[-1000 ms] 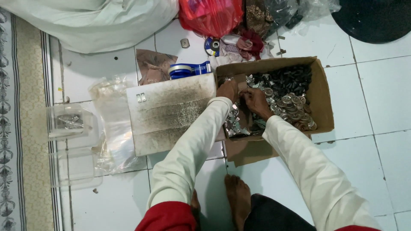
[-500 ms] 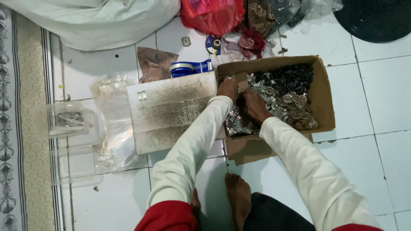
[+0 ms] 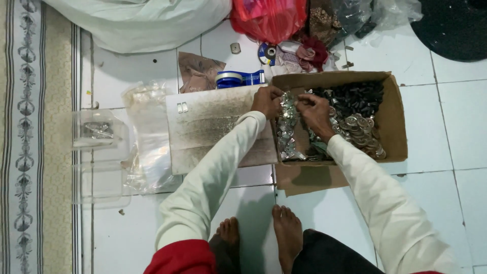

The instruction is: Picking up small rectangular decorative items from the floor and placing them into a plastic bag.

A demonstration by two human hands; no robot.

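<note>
A brown cardboard box (image 3: 395,122) lies open on the white tiled floor. It holds silver metal pieces (image 3: 286,129) on the left, dark pieces (image 3: 355,96) at the back and round silvery rings (image 3: 362,134). My left hand (image 3: 266,100) is at the box's left wall, fingers closed among the silver pieces. My right hand (image 3: 314,114) reaches into the box beside it, fingers pinched on the shiny pieces. A flat cardboard flap (image 3: 213,129) lies under my left forearm.
Clear plastic bags (image 3: 147,137) and clear plastic containers (image 3: 99,134) lie to the left. A blue tape dispenser (image 3: 238,78), a red bag (image 3: 266,20), cloth scraps and a white sack (image 3: 142,20) sit behind. A patterned rug (image 3: 30,137) borders the left. My bare feet (image 3: 286,236) rest below.
Both hands have shifted within the left part of the box, closer together over the silver pieces. The view has shifted slightly.
</note>
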